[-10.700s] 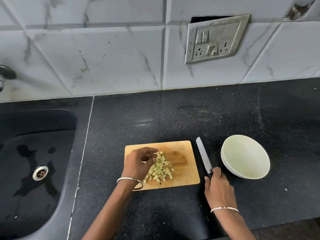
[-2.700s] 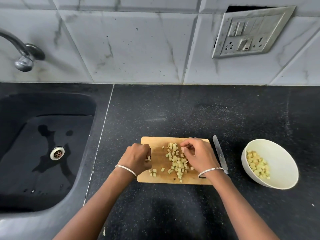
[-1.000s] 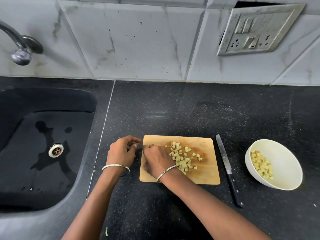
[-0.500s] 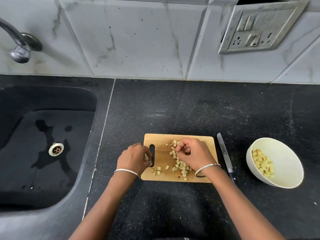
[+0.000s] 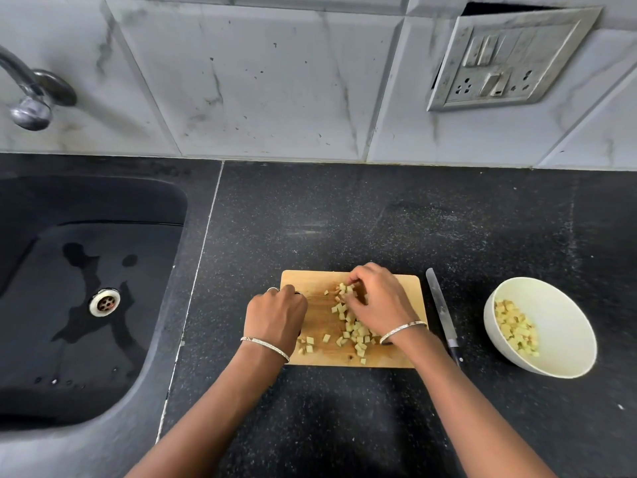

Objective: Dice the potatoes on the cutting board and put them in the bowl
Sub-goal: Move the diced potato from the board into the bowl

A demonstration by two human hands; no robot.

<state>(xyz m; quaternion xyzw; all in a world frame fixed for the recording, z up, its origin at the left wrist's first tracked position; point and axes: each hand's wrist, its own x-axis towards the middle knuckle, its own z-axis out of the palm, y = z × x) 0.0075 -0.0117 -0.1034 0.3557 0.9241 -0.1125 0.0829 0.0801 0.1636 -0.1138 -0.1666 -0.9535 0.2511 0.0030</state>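
A small wooden cutting board [image 5: 320, 319] lies on the black counter, with several pale potato dice [image 5: 358, 334] scattered over its middle. My left hand [image 5: 275, 315] sits on the board's left end with its fingers curled at the handle hole, gripping the board. My right hand [image 5: 377, 305] is over the heap, and its curled fingertips pinch dice near the board's far edge. A white bowl [image 5: 565, 339] stands to the right and holds more potato dice [image 5: 515, 327] along its left side.
A knife [image 5: 439, 305] lies on the counter between board and bowl, blade pointing away. A black sink [image 5: 103, 236] with a tap [image 5: 31, 105] fills the left side. A socket plate [image 5: 510, 60] hangs on the tiled wall.
Since half a second ago my right hand has reached further up the board over the dice, and my left hand has slid right over the handle hole. The bowl has held dice since 2.7 s ago.
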